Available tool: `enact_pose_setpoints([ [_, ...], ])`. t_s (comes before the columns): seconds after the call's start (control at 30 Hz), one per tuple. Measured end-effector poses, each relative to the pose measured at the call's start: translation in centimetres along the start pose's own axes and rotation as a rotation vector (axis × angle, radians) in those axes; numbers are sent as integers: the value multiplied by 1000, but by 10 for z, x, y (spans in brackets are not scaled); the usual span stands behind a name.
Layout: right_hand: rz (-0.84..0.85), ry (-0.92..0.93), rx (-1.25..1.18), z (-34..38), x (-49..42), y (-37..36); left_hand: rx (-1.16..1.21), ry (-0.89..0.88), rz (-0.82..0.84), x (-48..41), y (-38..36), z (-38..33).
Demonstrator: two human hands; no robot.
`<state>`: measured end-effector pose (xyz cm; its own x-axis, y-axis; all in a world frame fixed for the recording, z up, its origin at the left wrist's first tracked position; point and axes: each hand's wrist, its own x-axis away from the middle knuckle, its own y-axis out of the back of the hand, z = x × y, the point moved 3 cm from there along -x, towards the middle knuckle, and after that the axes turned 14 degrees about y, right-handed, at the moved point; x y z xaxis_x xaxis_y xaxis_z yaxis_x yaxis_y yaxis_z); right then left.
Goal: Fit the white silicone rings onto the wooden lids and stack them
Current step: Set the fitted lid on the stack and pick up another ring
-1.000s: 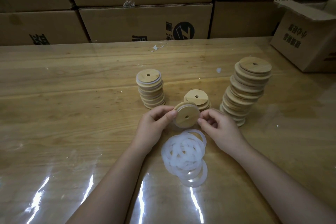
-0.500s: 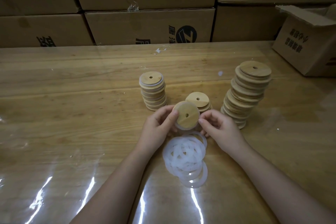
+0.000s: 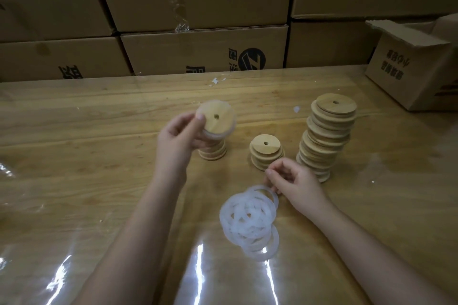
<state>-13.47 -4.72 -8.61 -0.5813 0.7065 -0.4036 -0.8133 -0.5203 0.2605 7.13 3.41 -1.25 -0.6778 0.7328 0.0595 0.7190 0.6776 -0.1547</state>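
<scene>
My left hand point(image 3: 177, 137) holds a round wooden lid point(image 3: 216, 120) with a white ring around its edge, above the left stack of ringed lids point(image 3: 213, 151). That stack is mostly hidden behind the hand and the lid. My right hand point(image 3: 293, 182) hovers with curled fingers at the far edge of the pile of white silicone rings point(image 3: 250, 220); its fingertips touch the topmost ring. A short stack of bare lids point(image 3: 265, 151) stands just beyond that hand. A tall, leaning stack of bare lids point(image 3: 327, 134) rises to the right.
The wooden table point(image 3: 99, 156) has a glossy clear cover. Cardboard boxes point(image 3: 198, 52) line the back edge. An open carton point(image 3: 416, 67) sits on the table at the far right. Small white scraps point(image 3: 216, 81) lie near the back.
My left hand has carried the ringed lid up and left, over the left stack. My right hand has let go of the lid and dropped toward the ring pile.
</scene>
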Motion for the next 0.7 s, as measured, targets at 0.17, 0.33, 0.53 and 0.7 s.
enact_pose_setpoints([
  [0.17, 0, 3, 10, -1, 1, 0, -57, 87, -96, -33, 5, -27],
  [0.33, 7, -2, 12, -2, 0, 0, -209, 192, -204, -52, 2, -15],
  [0.53, 10, 3, 18, -2, 0, 0, -363, 114, -367, -59, 9, -1],
  [0.7, 8, -5, 28, -1, 0, 0, -578, -53, -310, -57, 2, -8],
])
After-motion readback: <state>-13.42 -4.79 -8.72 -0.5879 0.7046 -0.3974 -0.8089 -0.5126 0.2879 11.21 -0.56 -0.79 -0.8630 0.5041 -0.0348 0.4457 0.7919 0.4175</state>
